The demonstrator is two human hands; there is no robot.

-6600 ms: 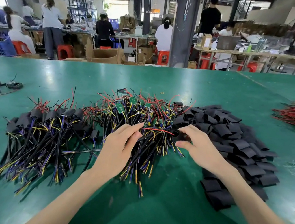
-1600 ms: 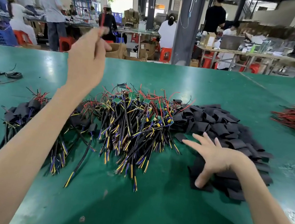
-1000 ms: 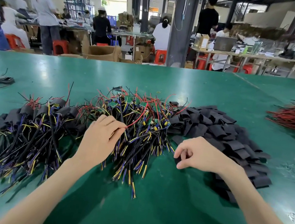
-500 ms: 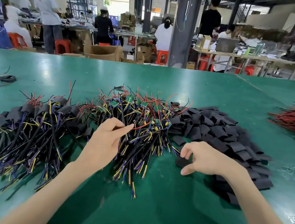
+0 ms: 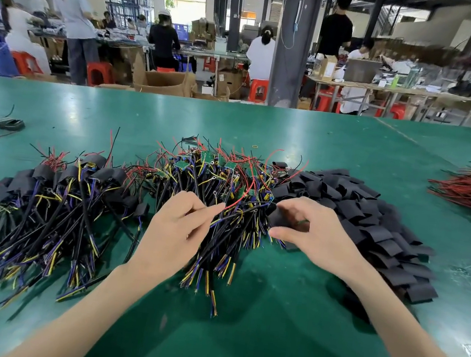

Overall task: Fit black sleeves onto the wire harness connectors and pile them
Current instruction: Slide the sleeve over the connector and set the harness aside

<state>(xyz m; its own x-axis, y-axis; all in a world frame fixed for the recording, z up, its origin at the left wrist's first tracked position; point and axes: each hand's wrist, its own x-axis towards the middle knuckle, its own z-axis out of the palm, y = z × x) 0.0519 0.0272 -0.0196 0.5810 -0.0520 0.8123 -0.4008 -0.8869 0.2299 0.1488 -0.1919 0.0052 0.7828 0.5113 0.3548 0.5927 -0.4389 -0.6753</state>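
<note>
Just right of the sleeved pile (image 5: 54, 189), the left hand (image 5: 175, 230) had closed thumb and forefinger on a red wire (image 5: 237, 201), where half a second earlier it only reached. That wire ran up into the bare harnesses (image 5: 216, 175) between the hands. The right hand (image 5: 322, 239) had lifted a sleeve (image 5: 280, 218) off the table and pinched it between thumb and curled fingers, touching the harnesses' edge. Fitting looked about to begin, and the sleeve heap (image 5: 379, 222) lay just beyond.

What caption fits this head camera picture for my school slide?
Left hand pinches a red wire from the middle harness pile; right hand holds a black sleeve beside the sleeve heap.
</note>
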